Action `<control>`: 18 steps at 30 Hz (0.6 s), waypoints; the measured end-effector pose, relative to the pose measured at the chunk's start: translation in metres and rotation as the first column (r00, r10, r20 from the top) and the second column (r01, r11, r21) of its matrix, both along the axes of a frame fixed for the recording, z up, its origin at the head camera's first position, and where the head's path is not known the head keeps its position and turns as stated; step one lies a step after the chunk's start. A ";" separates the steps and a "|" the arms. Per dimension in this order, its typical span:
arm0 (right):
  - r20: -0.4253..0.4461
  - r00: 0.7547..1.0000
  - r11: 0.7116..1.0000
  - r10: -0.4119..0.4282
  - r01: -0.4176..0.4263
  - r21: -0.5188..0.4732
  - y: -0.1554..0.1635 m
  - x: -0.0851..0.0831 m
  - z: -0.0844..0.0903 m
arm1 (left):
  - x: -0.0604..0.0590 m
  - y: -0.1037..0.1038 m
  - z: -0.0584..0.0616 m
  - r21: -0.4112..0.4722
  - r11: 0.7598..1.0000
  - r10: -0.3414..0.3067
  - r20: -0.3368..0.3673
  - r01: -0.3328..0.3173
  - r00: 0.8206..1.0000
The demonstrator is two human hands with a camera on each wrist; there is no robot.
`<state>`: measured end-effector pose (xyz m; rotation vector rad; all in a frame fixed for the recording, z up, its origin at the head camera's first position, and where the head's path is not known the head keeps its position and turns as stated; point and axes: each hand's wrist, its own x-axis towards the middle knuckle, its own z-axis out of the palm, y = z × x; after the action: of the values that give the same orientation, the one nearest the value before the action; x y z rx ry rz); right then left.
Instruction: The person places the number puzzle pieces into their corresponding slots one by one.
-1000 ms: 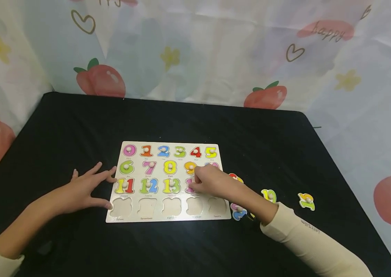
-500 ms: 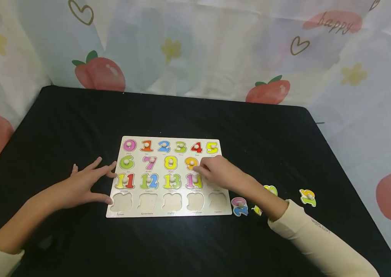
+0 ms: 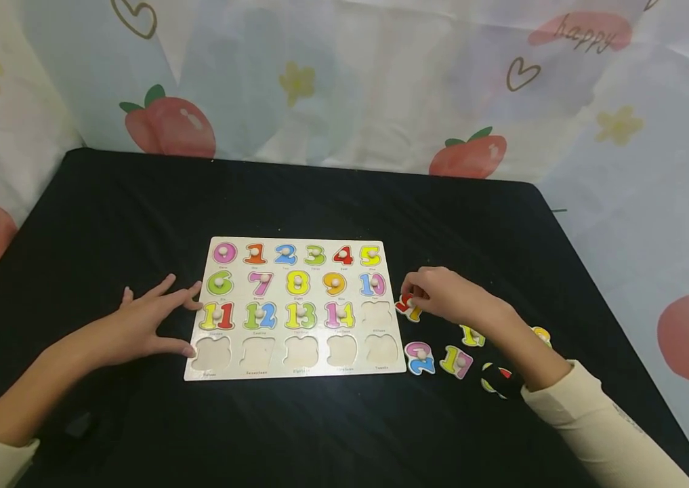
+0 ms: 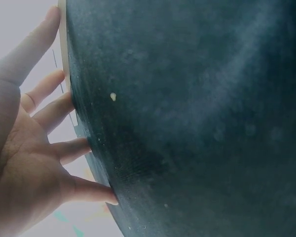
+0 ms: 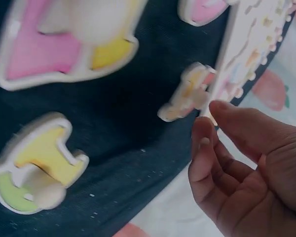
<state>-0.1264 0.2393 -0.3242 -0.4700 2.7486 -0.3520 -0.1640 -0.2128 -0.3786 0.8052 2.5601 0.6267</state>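
A pale number puzzle board (image 3: pixel 295 372) lies on the black table. Its upper recesses hold knobbed number pieces, including the pink-and-yellow 14 (image 3: pixel 339 314), while the recess right of it and the bottom row are vacant. My left hand (image 3: pixel 143 325) is spread at the board's left edge, thumb and fingertips against it in the left wrist view. To the board's right, my right hand (image 3: pixel 444 293) reaches over a red-and-orange number piece (image 3: pixel 408 308), partly covering it. In the right wrist view, thumb and index tips are close beside that piece's knob (image 5: pixel 201 98), not around it.
Loose knobbed pieces lie right of the board: a pink-and-blue one (image 3: pixel 420 358), a yellow-and-pink one (image 3: pixel 456 362), a green-and-yellow one (image 3: pixel 472 336) and an orange one (image 3: pixel 542 334) behind the forearm. Fruit-printed cloth (image 3: pixel 344 88) hangs behind the table.
My right hand has left the board, where the 14 now sits fully uncovered, and has moved right to the red-and-orange piece. The left hand keeps its place at the board's edge.
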 end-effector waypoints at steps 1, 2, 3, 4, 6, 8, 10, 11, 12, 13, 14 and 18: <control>0.006 1.000 1.000 0.012 -0.012 0.001 0.002 0.001 -0.002 | 0.000 0.000 0.000 -0.001 1.000 -0.001 -0.002 0.001 1.000; 0.011 1.000 1.000 0.022 -0.022 0.003 0.003 0.001 -0.004 | 0.000 0.000 0.000 -0.001 1.000 -0.001 -0.002 0.001 1.000; 0.014 1.000 1.000 0.028 -0.028 0.005 0.004 0.001 -0.006 | 0.000 0.000 0.000 0.000 1.000 -0.001 -0.003 0.001 1.000; 0.016 0.999 0.999 0.031 -0.032 0.006 0.004 0.001 -0.008 | 0.000 0.000 0.000 0.001 1.000 -0.002 -0.004 0.002 1.000; 0.021 0.999 0.999 0.033 -0.033 0.006 0.005 0.000 -0.010 | 0.000 0.000 0.000 0.004 1.000 -0.002 -0.003 0.002 1.000; 0.031 0.999 1.000 0.029 -0.030 0.007 0.005 0.000 -0.010 | 0.000 0.000 0.000 0.006 1.000 -0.003 -0.003 0.003 1.000; 0.040 0.999 1.000 0.019 -0.019 0.001 0.006 0.000 -0.009 | 0.000 0.001 0.000 0.008 1.000 -0.005 -0.004 0.005 1.000; 0.041 0.999 1.000 0.014 -0.014 -0.001 0.007 0.000 -0.007 | 0.000 0.001 0.000 0.008 1.000 -0.006 -0.004 0.006 1.000; 0.043 0.999 1.000 0.008 -0.008 -0.002 0.007 0.000 -0.006 | 0.000 0.000 0.000 0.008 1.000 -0.006 -0.004 0.006 1.000; 0.043 0.999 1.000 0.001 0.000 -0.004 0.008 0.000 -0.004 | 0.000 0.000 0.000 0.007 1.000 -0.005 -0.004 0.005 1.000; 0.041 0.999 1.000 -0.004 0.005 -0.009 0.008 0.001 -0.003 | 0.000 0.000 0.000 0.007 1.000 -0.004 -0.003 0.004 1.000; 0.025 1.000 1.000 -0.005 0.006 -0.029 0.005 0.002 0.002 | 0.000 0.000 0.000 0.005 1.000 -0.001 0.000 0.001 1.000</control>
<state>-0.1240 0.2444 -0.3226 -0.4619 2.7245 -0.3966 -0.1637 -0.2131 -0.3786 0.8080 2.5592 0.6326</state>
